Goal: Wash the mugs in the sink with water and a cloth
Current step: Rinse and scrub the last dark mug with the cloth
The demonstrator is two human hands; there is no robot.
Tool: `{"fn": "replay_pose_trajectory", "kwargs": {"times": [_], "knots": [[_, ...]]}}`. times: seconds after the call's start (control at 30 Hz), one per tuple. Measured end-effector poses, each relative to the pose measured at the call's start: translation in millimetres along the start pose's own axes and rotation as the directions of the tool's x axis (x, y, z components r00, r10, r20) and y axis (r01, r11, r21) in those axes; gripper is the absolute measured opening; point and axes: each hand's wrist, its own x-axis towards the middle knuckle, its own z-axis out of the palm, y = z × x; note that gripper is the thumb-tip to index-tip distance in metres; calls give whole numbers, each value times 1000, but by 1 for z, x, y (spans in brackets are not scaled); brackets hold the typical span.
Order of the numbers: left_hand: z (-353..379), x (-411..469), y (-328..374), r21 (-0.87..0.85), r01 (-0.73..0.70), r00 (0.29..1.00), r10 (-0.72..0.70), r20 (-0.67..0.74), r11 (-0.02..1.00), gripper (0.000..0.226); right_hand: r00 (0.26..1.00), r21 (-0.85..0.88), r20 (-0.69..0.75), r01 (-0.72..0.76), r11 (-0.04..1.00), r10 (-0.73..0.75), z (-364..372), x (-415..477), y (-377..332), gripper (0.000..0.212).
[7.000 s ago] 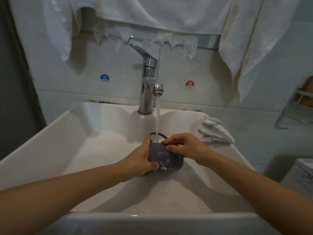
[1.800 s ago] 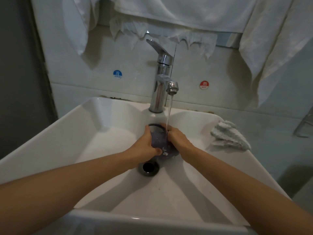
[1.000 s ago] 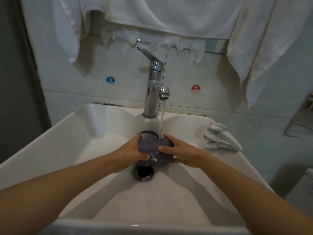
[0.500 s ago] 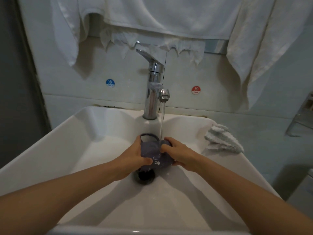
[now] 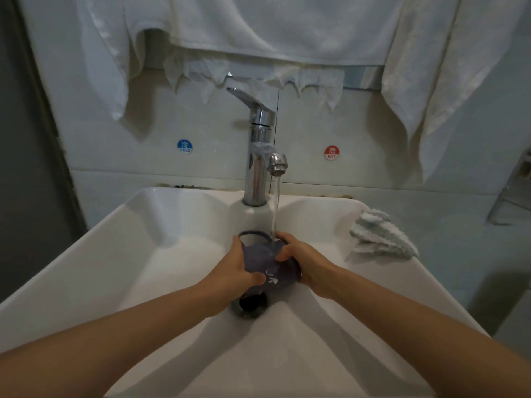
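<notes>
Now, from the head view: grips a purple mug in both hands, low in the white sink and just above the drain. Holds it tilted, mouth turned away toward the tap, base toward the camera. Wraps the left hand round the left side, thumb across the near wall, fingers curled out of sight beneath. Curls the right hand round the right side, fingertips pressed on the upper wall. Catches the water at the far rim, right beside the right fingers. Folded pale cloth on the sink's right rim, apart from both hands. White towels hanging above the tap.
</notes>
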Motion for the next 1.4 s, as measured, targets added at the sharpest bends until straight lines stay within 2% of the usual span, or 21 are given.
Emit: {"fn": "replay_pose_trajectory", "kwargs": {"times": [0.3,0.47,0.57,0.67,0.7,0.77,0.83,0.9,0.97,1.03,1.1,1.2,1.33,1.4], "knots": [[2,-2,2,1,2,1000,-2,-14,1000,106,996,-16,-84,18,1000,-19,6,3,0,58],[4,-2,4,18,4,1000,-4,-17,1000,104,997,-13,-78,13,1000,-14,5,-1,-4,53],[5,-3,4,5,5,999,-5,-32,1000,95,997,-76,-75,20,997,-26,7,-5,-8,52],[9,-7,13,-30,12,995,-15,-99,999,61,997,-113,-62,31,993,-38,6,-10,-11,45],[12,-9,16,-39,17,990,-22,-141,999,57,997,-129,-64,36,991,-45,6,-11,-12,43],[17,-9,18,-21,18,965,-23,-263,1000,69,997,-167,-50,53,985,-62,8,-12,-12,43],[18,-9,17,8,15,934,-11,-356,1000,79,997,-218,-1,75,973,-77,10,-11,-11,53],[17,-9,18,17,22,921,-13,-389,1000,79,992,-376,90,115,919,-87,6,-8,-7,77],[16,-8,20,14,30,922,-22,-388,999,72,980,-561,180,177,808,-89,0,-6,-5,101],[15,-6,23,14,13,935,-8,-354,1000,62,971,-699,208,232,676,-117,-5,-5,-4,110],[15,-4,25,32,-1,953,11,-303,999,56,965,-764,203,262,590,-165,-9,-4,-5,104],[18,-4,26,86,4,962,20,-272,996,61,957,-818,193,279,503,-217,-12,-7,-9,92],[25,-6,26,121,36,914,17,-405,992,69,954,-874,184,270,404,-238,-5,-13,-11,82],[27,-7,26,163,58,899,20,-438,985,76,956,-877,170,258,406,-239,-2,-15,-10,83]]}}
